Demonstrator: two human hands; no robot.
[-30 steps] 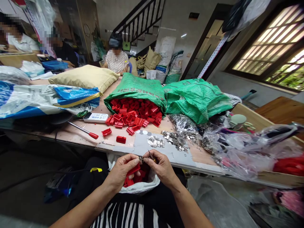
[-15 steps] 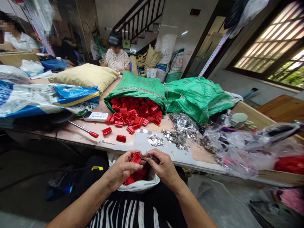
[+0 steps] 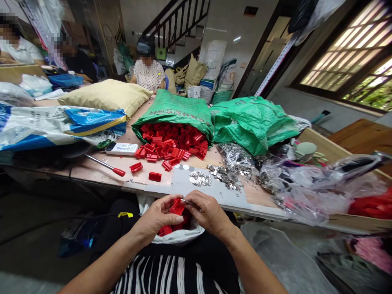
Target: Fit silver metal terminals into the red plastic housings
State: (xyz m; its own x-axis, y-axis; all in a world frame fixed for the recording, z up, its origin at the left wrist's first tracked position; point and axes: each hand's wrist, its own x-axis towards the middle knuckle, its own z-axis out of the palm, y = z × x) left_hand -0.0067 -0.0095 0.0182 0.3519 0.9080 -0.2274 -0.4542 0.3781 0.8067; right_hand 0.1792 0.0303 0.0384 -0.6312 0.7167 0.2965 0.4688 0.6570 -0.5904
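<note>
Below the desk (image 3: 88, 171) edge, head view: my left hand (image 3: 156, 216) pinches a red plastic clip (image 3: 177, 206) over the white bag (image 3: 180, 237) in my lap. My right hand (image 3: 208, 212) is closed on a thin metal tool (image 3: 188, 201), tip at the clip. I hold the clip square and brace both wrists. Loose metal pieces (image 3: 199, 179) and spilled clips (image 3: 171, 151) from the green sack (image 3: 174, 110) crowd the desk just beyond.

Small red plastic clip (image 3: 177, 206), rectangular, tilted, pinched in the fingers of the left hand (image 3: 157, 218). Thin metal pin (image 3: 187, 201), nearly horizontal, gripped by the right hand (image 3: 210, 212), its tip at the clip.
</note>
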